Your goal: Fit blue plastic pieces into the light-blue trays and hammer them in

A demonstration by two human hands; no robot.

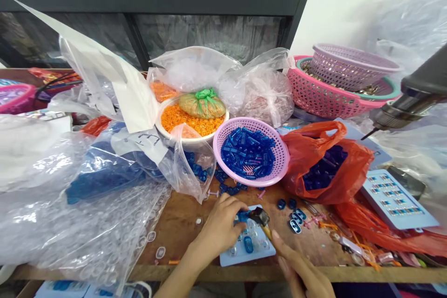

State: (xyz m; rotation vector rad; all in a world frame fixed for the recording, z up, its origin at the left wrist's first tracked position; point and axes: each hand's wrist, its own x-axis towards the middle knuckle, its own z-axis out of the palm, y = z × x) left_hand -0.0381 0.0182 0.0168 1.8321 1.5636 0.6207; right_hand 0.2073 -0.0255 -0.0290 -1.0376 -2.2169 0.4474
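Observation:
My right hand (pixel 296 260) grips a small hammer by its yellowish handle. The dark hammer head (pixel 259 216) is over the upper part of a light-blue board (pixel 233 260) near the table's front edge. My left hand (pixel 223 223) rests at the board's upper left, thumb and index finger closed around a blue plastic piece (pixel 241 217), partly hidden by the fingers. Clear plastic pieces (pixel 260 241) and another blue translucent piece (pixel 248 244) sit on the board, below the hammer head.
Behind the board stand a purple basket (pixel 223 160) of blue parts, a white bowl (pixel 159 125) of orange rings and a red bag (pixel 356 160). A drill-like tool (pixel 401 102) juts in from the right. Bags of clear rings (pixel 104 233) cover the left. Blue rings (pixel 295 226) lie to the right.

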